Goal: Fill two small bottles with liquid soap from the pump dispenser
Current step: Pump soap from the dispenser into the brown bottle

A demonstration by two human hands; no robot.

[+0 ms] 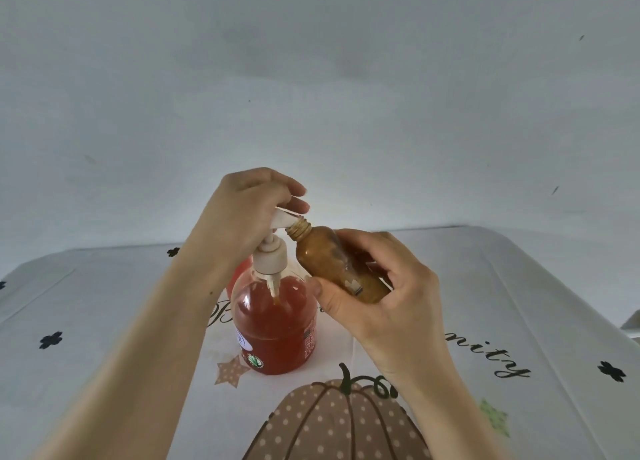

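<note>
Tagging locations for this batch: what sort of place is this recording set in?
Probably a home, though not certain: a printed tablecloth with a pumpkin and lettering, a household pump dispenser of red soap standing on it, and a plain white wall behind.

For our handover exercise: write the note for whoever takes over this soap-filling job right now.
Left hand grips the head of the pump dispenser.
Right hand holds the small brown bottle tilted, open mouth at the nozzle.
The dispenser stands on the tablecloth; a reddish thing is partly hidden behind it.
Done: the bottle's fill level cannot be told.
Left: pump until full, then fill the second bottle.
</note>
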